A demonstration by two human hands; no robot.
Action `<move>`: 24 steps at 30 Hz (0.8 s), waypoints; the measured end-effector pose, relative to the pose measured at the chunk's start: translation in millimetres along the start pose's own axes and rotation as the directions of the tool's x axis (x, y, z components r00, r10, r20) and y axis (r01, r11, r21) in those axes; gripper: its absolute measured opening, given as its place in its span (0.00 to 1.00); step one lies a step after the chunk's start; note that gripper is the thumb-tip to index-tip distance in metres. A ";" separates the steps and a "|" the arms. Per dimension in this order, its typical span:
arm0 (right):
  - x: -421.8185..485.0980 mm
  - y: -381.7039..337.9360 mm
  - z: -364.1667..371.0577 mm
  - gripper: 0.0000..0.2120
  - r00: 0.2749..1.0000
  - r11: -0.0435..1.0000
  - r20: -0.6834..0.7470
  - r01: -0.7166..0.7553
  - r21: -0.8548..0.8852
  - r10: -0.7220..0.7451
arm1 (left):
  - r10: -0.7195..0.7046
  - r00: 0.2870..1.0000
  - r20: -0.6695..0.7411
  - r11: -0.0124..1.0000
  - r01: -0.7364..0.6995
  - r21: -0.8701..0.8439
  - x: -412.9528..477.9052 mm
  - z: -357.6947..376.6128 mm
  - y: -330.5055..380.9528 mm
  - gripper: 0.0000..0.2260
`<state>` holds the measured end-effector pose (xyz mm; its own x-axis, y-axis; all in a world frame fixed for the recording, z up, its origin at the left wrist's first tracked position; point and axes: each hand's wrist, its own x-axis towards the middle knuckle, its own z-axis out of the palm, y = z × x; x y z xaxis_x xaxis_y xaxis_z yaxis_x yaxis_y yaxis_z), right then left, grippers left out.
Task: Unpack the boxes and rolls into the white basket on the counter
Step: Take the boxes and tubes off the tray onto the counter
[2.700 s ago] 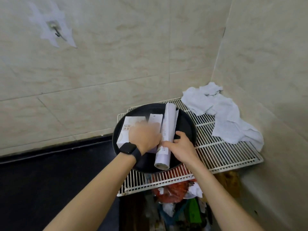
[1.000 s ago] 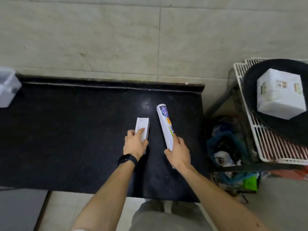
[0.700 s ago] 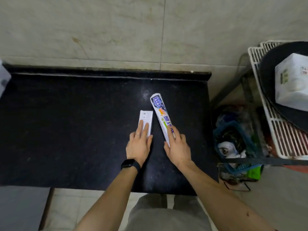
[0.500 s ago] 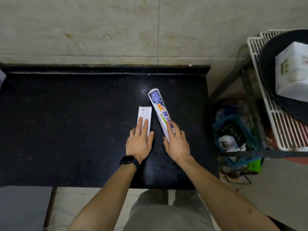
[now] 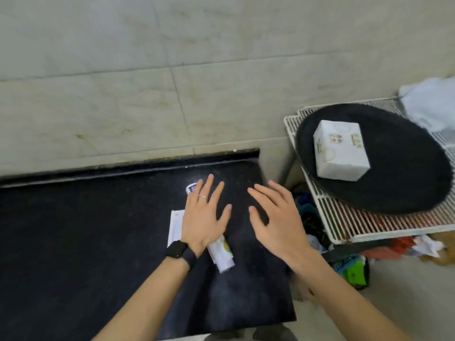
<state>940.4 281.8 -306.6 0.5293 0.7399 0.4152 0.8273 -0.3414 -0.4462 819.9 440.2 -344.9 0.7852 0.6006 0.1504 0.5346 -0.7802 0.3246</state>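
Observation:
A white printed roll point(image 5: 222, 254) and a slim white box point(image 5: 175, 226) lie side by side on the black counter point(image 5: 86, 242). My left hand point(image 5: 204, 215) hovers over both with fingers spread, hiding their middles, and holds nothing. My right hand point(image 5: 275, 217) is open above the counter's right part, fingers pointing left and away. A larger white box point(image 5: 341, 150) sits on the round black tray point(image 5: 398, 183) at the right. The white basket is out of view.
The tray rests on a white wire rack point(image 5: 357, 225) right of the counter, with a white cloth point(image 5: 428, 104) at its far corner. Under the rack sit a blue basket and assorted clutter point(image 5: 344, 264). A tiled wall point(image 5: 172, 82) backs the counter.
Both hands have let go of the slim box and the roll, lifted and spread open. The view has swung right, bringing the tray and large box further into sight.

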 end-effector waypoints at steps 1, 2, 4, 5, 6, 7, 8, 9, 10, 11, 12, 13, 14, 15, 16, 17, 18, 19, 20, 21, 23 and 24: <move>6.0 9.8 -14.7 0.18 0.999 1.000 -0.040 0.007 -0.009 -0.008 | 0.031 0.999 -0.017 0.999 -0.031 -0.013 13.7 -4.0 16.9 0.27; 11.7 21.0 -28.3 0.18 0.997 1.000 -0.075 0.011 -0.020 -0.013 | 0.069 0.997 -0.032 0.997 -0.069 -0.024 27.3 -8.0 34.2 0.27; 22.3 45.0 -54.2 0.17 0.992 0.998 -0.122 0.006 -0.059 -0.013 | 0.166 0.984 -0.065 0.985 -0.168 -0.023 53.1 -14.6 68.9 0.26; 26.8 57.4 -66.0 0.17 0.991 0.996 -0.136 -0.009 -0.083 -0.002 | 0.211 0.975 -0.073 0.977 -0.212 -0.012 64.9 -16.5 85.6 0.26; 30.8 69.7 -77.4 0.18 0.989 0.994 -0.147 -0.037 -0.104 0.022 | 0.246 0.967 -0.071 0.969 -0.247 -0.002 76.4 -17.2 101.7 0.26; 34.7 81.6 -88.4 0.18 0.987 0.990 -0.152 -0.077 -0.121 0.058 | 0.272 0.960 -0.064 0.962 -0.272 0.007 87.4 -17.0 117.2 0.26; 38.8 92.3 -98.9 0.19 0.983 0.983 -0.149 -0.126 -0.137 0.105 | 0.291 0.955 -0.054 0.957 -0.290 0.015 97.4 -15.6 131.6 0.26; 42.9 102.0 -107.7 0.21 0.978 0.971 -0.134 -0.180 -0.155 0.159 | 0.302 0.952 -0.040 0.953 -0.302 0.021 105.8 -13.4 144.6 0.26; 46.9 111.0 -114.8 0.23 0.970 0.957 -0.107 -0.235 -0.172 0.219 | 0.307 0.951 -0.016 0.951 -0.307 0.024 113.0 -9.9 156.1 0.26; 50.7 118.5 -119.9 0.25 0.958 0.941 -0.072 -0.286 -0.181 0.277 | 0.305 0.952 0.021 0.952 -0.306 0.027 119.3 -5.5 166.0 0.27; 53.9 124.8 -122.7 0.28 0.943 0.927 -0.034 -0.332 -0.173 0.332 | 0.298 0.953 0.063 0.953 -0.300 0.035 124.4 -0.4 174.1 0.27; 55.9 129.0 -124.2 0.30 0.929 0.918 0.000 -0.367 -0.149 0.371 | 0.286 0.953 0.102 0.955 -0.292 0.048 127.9 4.8 180.2 0.26; 57.1 131.8 -124.5 0.32 0.919 0.914 0.026 -0.387 -0.117 0.393 | 0.271 0.954 0.132 0.958 -0.280 0.060 129.9 9.2 185.0 0.26; 57.8 133.5 -123.7 0.34 0.916 0.914 0.043 -0.394 -0.091 0.399 | 0.254 0.954 0.158 0.962 -0.266 0.065 130.8 13.1 188.1 0.26; 57.8 134.4 -122.7 0.35 0.915 0.915 0.056 -0.396 -0.072 0.400 | 0.236 0.954 0.184 0.966 -0.251 0.063 130.8 16.4 189.8 0.25; 57.5 134.8 -121.6 0.36 0.913 0.915 0.066 -0.399 -0.058 0.402 | 0.219 0.953 0.207 0.971 -0.235 0.055 130.0 19.1 190.4 0.25; 56.5 135.3 -120.5 0.37 0.911 0.914 0.073 -0.403 -0.046 0.406 | 0.203 0.954 0.221 0.975 -0.218 0.045 128.5 21.3 190.1 0.25; 55.1 135.9 -119.3 0.38 0.908 0.912 0.081 -0.409 -0.039 0.411 | 0.192 0.956 0.222 0.978 -0.205 0.037 126.7 22.9 189.5 0.24; 53.5 137.0 -118.3 0.39 0.905 0.910 0.093 -0.413 -0.037 0.415 | 0.189 0.958 0.218 0.979 -0.201 0.036 125.3 24.1 188.7 0.24; 52.3 138.1 -117.5 0.40 0.904 0.910 0.105 -0.414 -0.041 0.415 | 0.194 0.958 0.213 0.977 -0.208 0.043 124.4 24.7 188.3 0.24; 52.3 139.3 -117.0 0.41 0.904 0.911 0.112 -0.407 -0.061 0.412 | 0.207 0.955 0.211 0.974 -0.223 0.051 124.3 24.4 188.3 0.24; 53.5 139.2 -117.0 0.41 0.905 0.911 0.107 -0.406 -0.068 0.411 | 0.209 0.954 0.213 0.973 -0.224 0.048 124.5 23.9 188.3 0.24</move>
<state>1105.9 206.0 -253.8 0.7993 0.5912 0.1078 0.5518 -0.6510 -0.5212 1025.9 363.9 -287.4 0.9278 0.3729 0.0130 0.3594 -0.9024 0.2375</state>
